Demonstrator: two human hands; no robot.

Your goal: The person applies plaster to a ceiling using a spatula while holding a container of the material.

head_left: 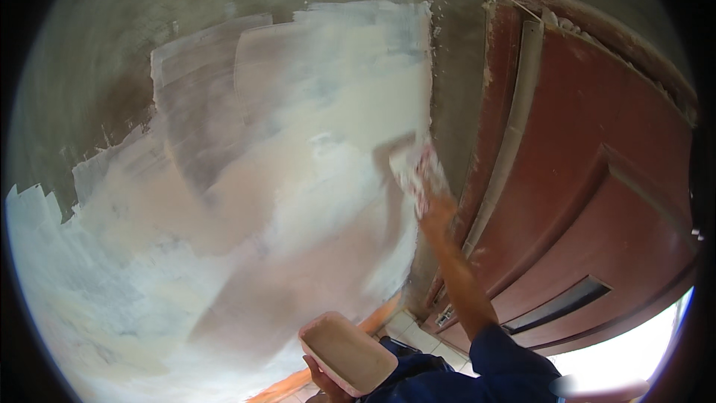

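My right hand [436, 210] is closed on a flat rectangular plastering trowel [410, 175], white with red smears and slightly blurred, at the wall where white coating meets a bare grey strip. The coating [343, 82] is streaky, with pinkish patches and an uneven top edge. At the bottom, my left hand [324, 377] grips a pink rectangular tub [347, 351] by its side; its inside looks coated pale beige.
A reddish-brown panelled door [574, 119] in a worn frame [507, 45] stands to the right. Bare grey plaster [119, 22] surrounds the coated area. Pale floor tiles [403, 325] and an orange strip [380, 313] show at the wall's foot. Bright light shows at lower right.
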